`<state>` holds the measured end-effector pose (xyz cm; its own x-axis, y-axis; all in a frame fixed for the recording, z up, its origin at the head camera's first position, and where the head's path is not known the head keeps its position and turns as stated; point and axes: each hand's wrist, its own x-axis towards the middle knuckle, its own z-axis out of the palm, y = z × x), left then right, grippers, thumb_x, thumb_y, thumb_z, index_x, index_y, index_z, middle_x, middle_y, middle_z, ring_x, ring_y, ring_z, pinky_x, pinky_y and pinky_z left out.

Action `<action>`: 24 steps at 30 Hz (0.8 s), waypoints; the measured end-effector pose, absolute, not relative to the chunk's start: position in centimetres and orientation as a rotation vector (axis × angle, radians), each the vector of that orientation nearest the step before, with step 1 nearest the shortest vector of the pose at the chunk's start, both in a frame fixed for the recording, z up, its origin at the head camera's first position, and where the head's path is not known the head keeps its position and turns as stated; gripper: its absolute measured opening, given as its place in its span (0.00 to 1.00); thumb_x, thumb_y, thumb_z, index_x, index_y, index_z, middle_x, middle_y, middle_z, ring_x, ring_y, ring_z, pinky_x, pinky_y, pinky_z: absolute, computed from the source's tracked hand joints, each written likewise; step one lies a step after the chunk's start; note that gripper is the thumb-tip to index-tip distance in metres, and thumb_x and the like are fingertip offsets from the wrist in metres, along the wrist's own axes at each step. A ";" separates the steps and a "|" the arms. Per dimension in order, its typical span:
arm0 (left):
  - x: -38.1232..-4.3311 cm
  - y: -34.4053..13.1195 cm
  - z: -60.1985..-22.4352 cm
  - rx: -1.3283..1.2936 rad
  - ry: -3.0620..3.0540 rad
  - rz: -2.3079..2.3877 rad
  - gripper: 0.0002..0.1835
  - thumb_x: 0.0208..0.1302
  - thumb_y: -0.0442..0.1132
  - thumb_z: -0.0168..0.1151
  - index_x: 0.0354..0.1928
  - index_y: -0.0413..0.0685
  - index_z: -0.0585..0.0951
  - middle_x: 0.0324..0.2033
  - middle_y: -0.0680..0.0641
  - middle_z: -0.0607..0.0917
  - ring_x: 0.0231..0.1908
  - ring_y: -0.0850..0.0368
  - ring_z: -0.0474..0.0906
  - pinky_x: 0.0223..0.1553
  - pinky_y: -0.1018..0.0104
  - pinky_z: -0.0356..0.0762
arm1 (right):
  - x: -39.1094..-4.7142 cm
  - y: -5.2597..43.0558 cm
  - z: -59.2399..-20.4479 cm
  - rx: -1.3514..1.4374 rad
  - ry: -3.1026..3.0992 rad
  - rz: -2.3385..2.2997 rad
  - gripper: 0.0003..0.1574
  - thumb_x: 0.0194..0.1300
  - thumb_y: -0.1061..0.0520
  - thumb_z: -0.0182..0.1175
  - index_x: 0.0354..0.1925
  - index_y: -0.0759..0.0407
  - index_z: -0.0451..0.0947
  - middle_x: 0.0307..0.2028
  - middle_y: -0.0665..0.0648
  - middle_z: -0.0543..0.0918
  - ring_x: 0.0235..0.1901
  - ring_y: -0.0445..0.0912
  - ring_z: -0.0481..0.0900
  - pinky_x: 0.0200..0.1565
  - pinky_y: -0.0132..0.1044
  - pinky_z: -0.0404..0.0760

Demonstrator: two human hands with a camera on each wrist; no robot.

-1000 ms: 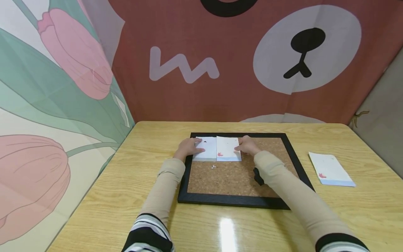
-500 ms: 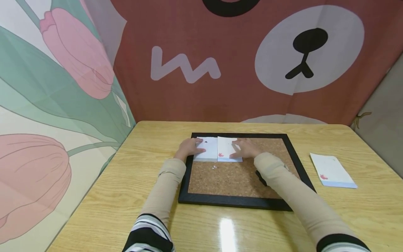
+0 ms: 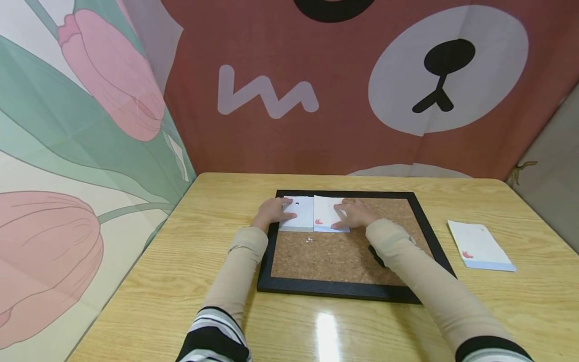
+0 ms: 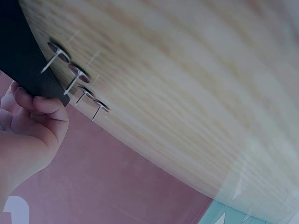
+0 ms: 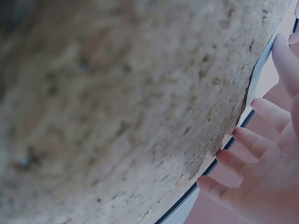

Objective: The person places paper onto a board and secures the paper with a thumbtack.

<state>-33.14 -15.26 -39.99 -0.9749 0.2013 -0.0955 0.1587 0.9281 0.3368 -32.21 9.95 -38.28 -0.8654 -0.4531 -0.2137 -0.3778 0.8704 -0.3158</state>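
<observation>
Cork board [image 3: 325, 261] in a black frame lies flat on the tabletop [image 3: 217, 216], a little back from the near edge

Left sheet [image 3: 305, 217] in the board's far left corner, right sheet [image 3: 323, 211] just beside it along the far edge, tops near the frame

Left hand [image 3: 271, 211]: thumb and forefinger apart, resting on the left sheet; other fingers bent against the frame; a firm grip cannot be told

Right hand [image 3: 357, 214]: fingers spread wide at the right sheet's outer side, touching it, pinching nothing

Done, as I judge it: both sheets laid out side by side; the left one carries a dark dot [image 3: 297, 203] near its top, perhaps a pin

Left to do, probably: fixing the right sheet, since no pin shows on its visible part

Four pins [image 4: 80, 71] with round heads sit unused on the tabletop beside the frame; a tiny shiny thing [image 3: 309, 240] below the sheets, too small to name

White pad [image 3: 481, 246] off the board, towards the tabletop's right edge, untouched
</observation>
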 end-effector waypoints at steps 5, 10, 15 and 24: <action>-33.1 -15.2 -39.9 0.277 2.955 0.506 0.31 0.55 0.55 0.60 0.60 0.54 0.70 0.58 0.47 0.70 0.59 0.50 0.62 0.58 0.55 0.58 | -32.4 9.9 -38.2 -0.600 2.762 -0.382 0.46 0.54 0.39 0.60 0.63 0.59 0.60 0.64 0.68 0.52 0.62 0.66 0.44 0.56 0.64 0.44; -33.1 -15.2 -39.9 0.281 2.955 0.503 0.31 0.55 0.55 0.60 0.60 0.54 0.70 0.58 0.47 0.70 0.59 0.50 0.62 0.57 0.55 0.58 | -32.3 9.9 -38.1 -0.594 2.767 -0.369 0.45 0.54 0.40 0.60 0.63 0.59 0.60 0.64 0.68 0.53 0.62 0.66 0.45 0.56 0.63 0.45; -33.1 -15.2 -39.8 0.282 2.958 0.489 0.31 0.55 0.55 0.60 0.60 0.54 0.70 0.58 0.47 0.70 0.59 0.50 0.62 0.57 0.56 0.59 | -32.2 9.9 -37.8 -0.594 2.760 -0.374 0.48 0.51 0.36 0.61 0.63 0.58 0.61 0.64 0.68 0.53 0.62 0.66 0.46 0.56 0.64 0.45; -33.1 -15.1 -39.9 0.265 2.959 0.490 0.31 0.55 0.55 0.60 0.60 0.55 0.70 0.58 0.47 0.70 0.59 0.49 0.62 0.57 0.55 0.59 | -32.2 9.6 -37.8 -0.562 2.752 -0.361 0.45 0.54 0.39 0.61 0.64 0.57 0.60 0.64 0.68 0.52 0.63 0.65 0.45 0.57 0.62 0.44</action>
